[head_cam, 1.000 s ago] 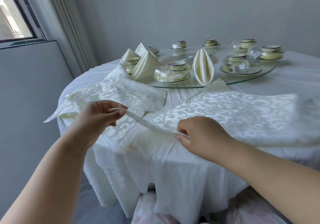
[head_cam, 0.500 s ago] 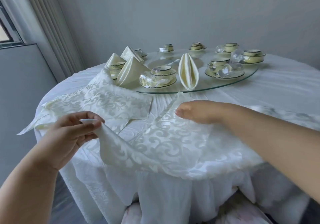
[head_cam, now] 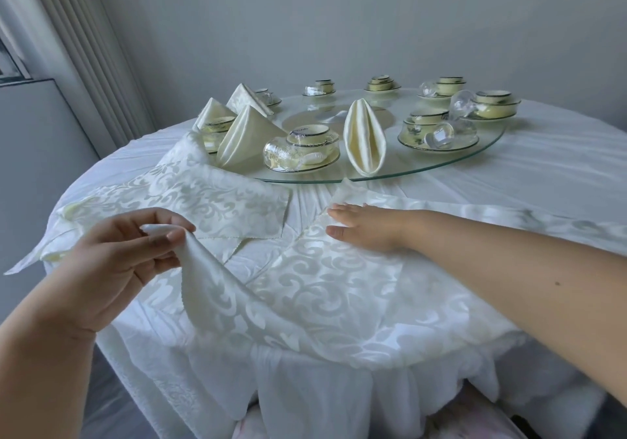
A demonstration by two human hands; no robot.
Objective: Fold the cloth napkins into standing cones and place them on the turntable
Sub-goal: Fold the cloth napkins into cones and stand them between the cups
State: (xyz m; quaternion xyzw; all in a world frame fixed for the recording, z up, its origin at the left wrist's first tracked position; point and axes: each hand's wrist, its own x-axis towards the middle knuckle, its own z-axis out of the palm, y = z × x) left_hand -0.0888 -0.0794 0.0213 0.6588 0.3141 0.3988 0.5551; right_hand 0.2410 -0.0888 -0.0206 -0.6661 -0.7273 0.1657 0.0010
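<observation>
A cream damask napkin lies spread at the table's near edge. My left hand pinches its near-left corner and holds it raised off the table. My right hand rests flat on the napkin's far part, fingers spread and pointing left. A stack of more flat napkins lies to the left. On the glass turntable stand three folded napkin cones at its left edge and one upright leaf-shaped folded napkin near its front.
Several place settings of bowls, saucers and overturned glasses ring the turntable. The round table carries a white cloth that hangs over the edge. A wall and curtain stand at left; a patterned seat shows below the table edge.
My right hand let go of the napkin's near edge, moved away across it and now presses flat on its far part. My left hand kept the corner, a little lower and further left.
</observation>
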